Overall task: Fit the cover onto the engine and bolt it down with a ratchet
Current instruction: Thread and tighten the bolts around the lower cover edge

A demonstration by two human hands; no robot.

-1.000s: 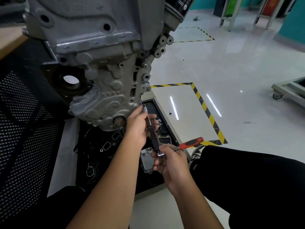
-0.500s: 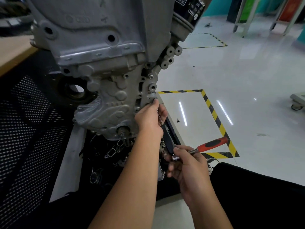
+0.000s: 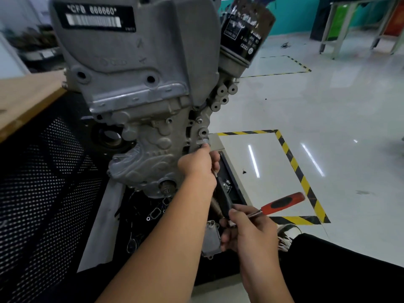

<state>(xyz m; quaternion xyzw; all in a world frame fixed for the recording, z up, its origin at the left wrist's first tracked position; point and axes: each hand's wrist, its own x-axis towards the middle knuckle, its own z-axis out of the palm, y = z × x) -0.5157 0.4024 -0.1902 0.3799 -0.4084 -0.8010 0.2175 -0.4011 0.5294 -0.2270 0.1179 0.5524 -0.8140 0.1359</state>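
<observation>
A grey cast cover [image 3: 140,88] sits against the front of the engine [image 3: 196,119], which hangs in front of me. My left hand [image 3: 197,167] grips the upper end of a long black extension bar [image 3: 225,199] and holds its socket tip at a bolt hole on the cover's lower right edge. My right hand [image 3: 247,228] grips the head of the ratchet [image 3: 282,203], whose red and black handle points up to the right. The bolt itself is hidden by my fingers.
A black oil filter [image 3: 247,29] sticks out at the engine's upper right. Below the engine a dark tray [image 3: 153,226] holds gaskets and a small grey metal part [image 3: 211,239]. A black perforated panel [image 3: 43,193] stands to the left. Yellow-black floor tape [image 3: 293,162] marks the glossy floor.
My left hand has risen along the cover's right edge, carrying the extension tip to a higher bolt hole. My right hand followed with the ratchet. My view tilted upward.
</observation>
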